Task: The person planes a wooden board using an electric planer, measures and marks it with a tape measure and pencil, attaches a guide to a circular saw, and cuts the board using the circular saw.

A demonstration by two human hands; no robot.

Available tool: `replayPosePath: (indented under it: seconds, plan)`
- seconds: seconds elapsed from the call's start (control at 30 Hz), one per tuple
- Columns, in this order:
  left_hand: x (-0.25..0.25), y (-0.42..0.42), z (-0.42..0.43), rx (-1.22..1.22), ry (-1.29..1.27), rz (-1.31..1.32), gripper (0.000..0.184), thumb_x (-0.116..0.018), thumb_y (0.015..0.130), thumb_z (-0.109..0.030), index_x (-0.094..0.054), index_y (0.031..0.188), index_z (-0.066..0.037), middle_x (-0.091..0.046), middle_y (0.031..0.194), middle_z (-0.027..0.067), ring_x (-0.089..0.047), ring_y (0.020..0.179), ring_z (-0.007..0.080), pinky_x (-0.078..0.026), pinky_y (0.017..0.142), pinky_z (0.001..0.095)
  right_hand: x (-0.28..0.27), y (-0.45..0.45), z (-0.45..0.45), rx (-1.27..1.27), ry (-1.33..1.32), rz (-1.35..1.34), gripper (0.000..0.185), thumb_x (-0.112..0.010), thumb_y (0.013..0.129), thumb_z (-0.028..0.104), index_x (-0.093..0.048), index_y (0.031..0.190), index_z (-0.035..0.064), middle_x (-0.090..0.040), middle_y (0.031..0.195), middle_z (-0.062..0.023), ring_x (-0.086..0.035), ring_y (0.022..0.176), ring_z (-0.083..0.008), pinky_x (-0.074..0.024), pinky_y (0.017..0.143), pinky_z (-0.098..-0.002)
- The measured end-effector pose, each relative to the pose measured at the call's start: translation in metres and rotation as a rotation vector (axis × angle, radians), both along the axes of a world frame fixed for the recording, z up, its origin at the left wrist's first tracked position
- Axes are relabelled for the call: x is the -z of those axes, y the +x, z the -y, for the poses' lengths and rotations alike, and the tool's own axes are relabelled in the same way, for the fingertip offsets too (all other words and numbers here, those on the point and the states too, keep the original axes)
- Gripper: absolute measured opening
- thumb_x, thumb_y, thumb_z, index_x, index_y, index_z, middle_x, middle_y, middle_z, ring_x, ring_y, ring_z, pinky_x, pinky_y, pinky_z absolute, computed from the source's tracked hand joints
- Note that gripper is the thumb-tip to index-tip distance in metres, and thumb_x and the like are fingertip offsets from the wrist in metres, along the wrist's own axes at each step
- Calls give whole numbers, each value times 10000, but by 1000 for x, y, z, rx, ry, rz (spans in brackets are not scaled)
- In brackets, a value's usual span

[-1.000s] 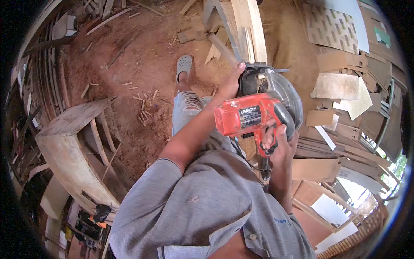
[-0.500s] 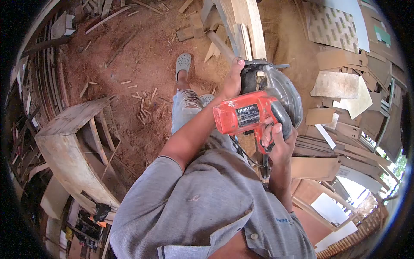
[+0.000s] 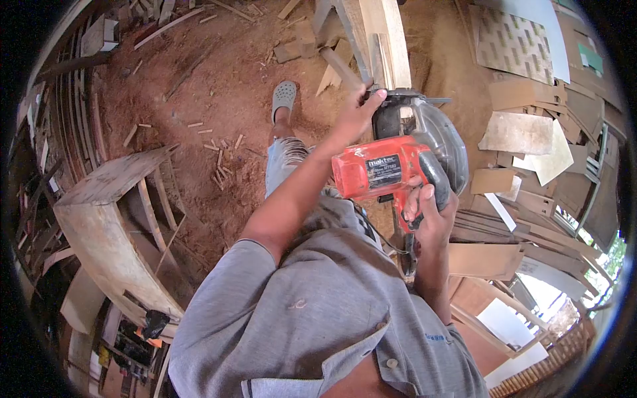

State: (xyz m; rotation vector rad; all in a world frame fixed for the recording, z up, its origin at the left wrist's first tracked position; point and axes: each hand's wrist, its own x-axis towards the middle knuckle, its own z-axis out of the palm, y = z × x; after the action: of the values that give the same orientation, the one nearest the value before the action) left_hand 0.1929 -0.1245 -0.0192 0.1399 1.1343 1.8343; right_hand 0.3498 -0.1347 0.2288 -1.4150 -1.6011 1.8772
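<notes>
My right hand is wrapped round the rear handle of a red and black circular saw with a "maktec" label. The saw sits at the near end of a pale wooden board, its clear blade guard on the right. My left hand is at the front left corner of the saw's base plate. Its thumb points towards the plate's front edge and its fingers curl down beside the wood; what they grip is hidden. A narrow strip of wood lies along the board, just ahead of the saw.
Reddish dirt floor with scattered offcuts lies to the left. A worn wooden cabinet stands at lower left. Stacked boards and sheets fill the right side. My foot in a grey clog is left of the board. A power cord hangs behind the saw.
The saw has shifted slightly to the right. My left hand has moved a little right at the plate's corner, and another finger shows beside its thumb. My right hand keeps its grip.
</notes>
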Motion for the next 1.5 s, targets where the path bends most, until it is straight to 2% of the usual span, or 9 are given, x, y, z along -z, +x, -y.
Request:
replayPosePath:
  seconds: [0.1, 0.3, 0.5, 0.7, 0.8, 1.0, 1.1, 1.2, 1.5]
  plan:
    - [-58, -31, 17, 117, -230, -117, 470, -704, 1044, -332, -657, 1323, 43, -766, 1068, 73, -677, 980, 135, -525, 895, 296, -1, -1, 0, -13, 4, -8, 346, -707, 1040, 328, -686, 1093, -13, -579, 661, 12, -512, 527, -71, -408, 509, -252]
    - [-80, -60, 30, 256, -396, -646, 436, -748, 996, -321, -734, 1202, 63, -790, 935, 97, -709, 847, 104, -555, 755, 303, -3, -2, -3, -25, -3, 9, 371, -721, 1033, 354, -684, 1095, -10, -586, 665, 5, -518, 530, -74, -412, 510, -253]
    - [-69, -67, 26, 348, -388, -508, 351, -784, 953, -302, -803, 1081, 25, -743, 753, 95, -666, 706, 65, -551, 680, 296, -2, -4, -2, -11, -22, 3, 372, -724, 1031, 355, -685, 1097, -9, -589, 668, 1, -521, 537, -73, -415, 508, -256]
    - [-73, -65, 26, 317, -370, -477, 256, -776, 965, -213, -802, 1100, 3, -712, 736, 6, -594, 673, 54, -498, 623, 286, -2, -2, -3, 2, -43, -15, 333, -716, 1038, 317, -682, 1100, -9, -587, 674, 2, -521, 540, -73, -417, 506, -259]
    - [-77, -68, 26, 361, -406, -508, 264, -760, 953, -234, -798, 1066, 2, -750, 786, 103, -655, 677, 131, -528, 671, 317, -3, -4, -1, 15, -51, -9, 324, -710, 1043, 308, -683, 1099, -10, -587, 677, 3, -519, 540, -76, -412, 510, -258]
    - [-66, -61, 26, 307, -337, -462, 229, -758, 978, -181, -797, 1095, 12, -752, 814, 17, -622, 739, 45, -515, 657, 266, -5, -5, -2, 7, -45, 1, 330, -711, 1041, 313, -685, 1100, -11, -589, 679, 0, -515, 545, -78, -409, 518, -259]
    - [-59, -58, 29, 335, -227, -353, 233, -758, 974, -175, -793, 1113, 7, -749, 816, 19, -611, 715, 46, -516, 647, 273, -4, -5, -2, -11, -35, 4, 339, -707, 1043, 323, -685, 1100, -10, -589, 677, -3, -516, 548, -80, -410, 519, -262]
    - [-81, -66, 29, 500, -480, -575, 239, -754, 977, -157, -785, 1133, 20, -759, 844, 19, -631, 713, 47, -537, 658, 261, -5, -5, -2, 9, -53, -9, 353, -710, 1040, 336, -684, 1095, -12, -586, 674, -5, -514, 542, -82, -409, 516, -264]
    - [-39, -57, 27, 453, -318, -399, 239, -738, 982, -165, -772, 1096, 42, -742, 828, 13, -649, 723, 58, -551, 660, 271, -3, -5, -1, 21, -46, 10, 365, -709, 1036, 342, -682, 1091, -18, -576, 666, -5, -514, 532, -83, -417, 506, -266]
